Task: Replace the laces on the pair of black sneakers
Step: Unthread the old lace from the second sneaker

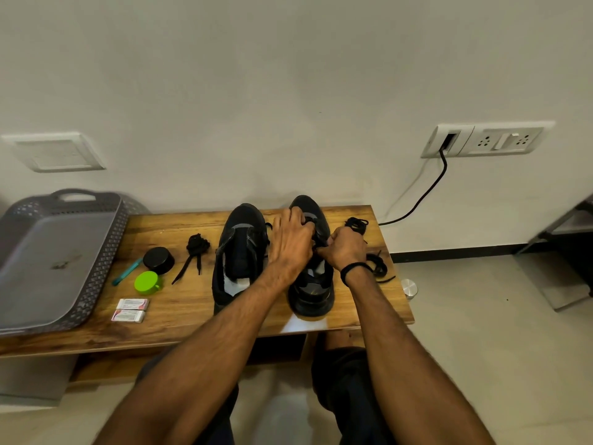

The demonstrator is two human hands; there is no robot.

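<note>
Matte black sneaker (pixel 313 295) on grained wooden bench (pixel 192 303): upper gripped by curled left hand (pixel 290 242); thin black lace (pixel 320 245) pinched by right hand (pixel 345 248).

A wooden table (pixel 179 319) is laid with a grey tray (pixel 106 252) at the left, then a pen (pixel 127 272), a black tin (pixel 158 260), a green cap (pixel 146 283), two small boxes (pixel 131 304), a lace bundle (pixel 196 248), two sneakers (pixel 239 252), and more laces (pixel 356 223) at the right.

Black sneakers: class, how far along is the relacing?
Done: left sneaker looks unlaced. In hand: left hand holds the right sneaker while right hand pinches its lace. Left: finishing both; three loose lace bundles lie on the bench.
</note>
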